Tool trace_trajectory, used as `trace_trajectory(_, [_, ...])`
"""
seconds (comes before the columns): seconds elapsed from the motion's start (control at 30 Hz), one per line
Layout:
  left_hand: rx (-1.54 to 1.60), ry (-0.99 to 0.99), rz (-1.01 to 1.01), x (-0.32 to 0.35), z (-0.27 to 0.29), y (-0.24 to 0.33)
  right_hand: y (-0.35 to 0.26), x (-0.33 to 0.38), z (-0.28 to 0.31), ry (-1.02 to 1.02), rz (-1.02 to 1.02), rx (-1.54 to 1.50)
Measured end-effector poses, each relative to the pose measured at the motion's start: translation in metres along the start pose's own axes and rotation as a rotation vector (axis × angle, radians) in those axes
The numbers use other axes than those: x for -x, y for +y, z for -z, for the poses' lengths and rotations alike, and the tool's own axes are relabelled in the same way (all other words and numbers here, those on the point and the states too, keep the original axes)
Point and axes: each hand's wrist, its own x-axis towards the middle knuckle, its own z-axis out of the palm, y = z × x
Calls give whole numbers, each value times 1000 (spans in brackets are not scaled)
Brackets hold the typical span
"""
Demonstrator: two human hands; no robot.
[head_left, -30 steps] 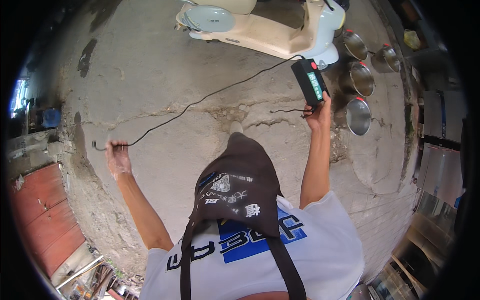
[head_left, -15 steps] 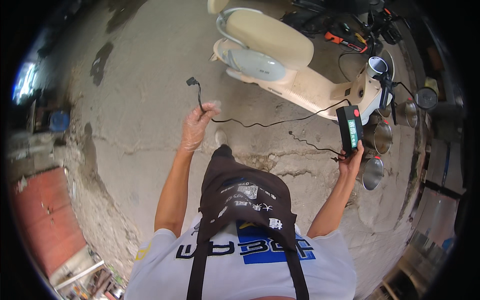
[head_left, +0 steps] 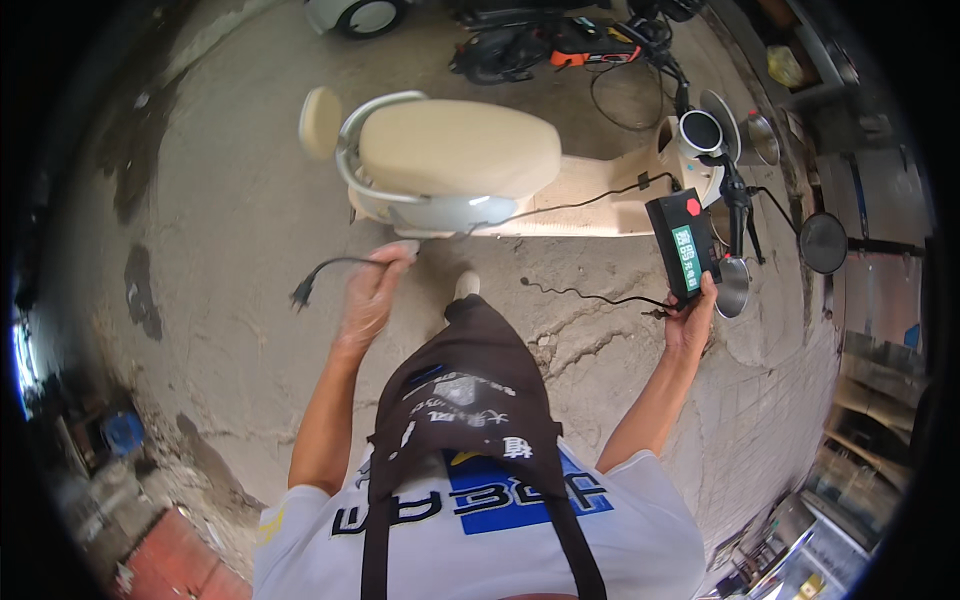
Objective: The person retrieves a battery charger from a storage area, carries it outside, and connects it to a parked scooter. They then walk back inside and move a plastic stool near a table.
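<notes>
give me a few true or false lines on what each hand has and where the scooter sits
1. The right hand holds a black charger box. True.
2. The left hand is empty. False: it grips a black cable ending in a plug.
3. A cream scooter stands ahead of the person. True.
4. The charger box lies on the ground. False: it is held up in the hand.
5. The plug is in a wall socket. False: it hangs free.
</notes>
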Motion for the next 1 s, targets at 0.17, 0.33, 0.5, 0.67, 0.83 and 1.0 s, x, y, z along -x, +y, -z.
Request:
trace_trajectory(0.17, [440, 51, 267, -70, 62, 0, -18, -33, -63, 30, 112, 47])
trace_trajectory(0.33, [554, -31, 369, -146, 132, -15, -23, -61, -116, 128, 165, 168])
trace_trajectory(0.5, [888, -177, 268, -241, 179, -19, 11, -94, -180, 242, 233, 386])
trace_trajectory(0.67, [1089, -361, 191, -345, 236, -68, 56, -110, -239, 441, 332, 733])
trace_trajectory(0.83, [1188, -472, 231, -436, 277, -98, 81, -119, -269, 577, 255, 819])
trace_trajectory(1.0, [1167, -623, 203, -522, 270, -104, 90, -114, -323, 619, 297, 887])
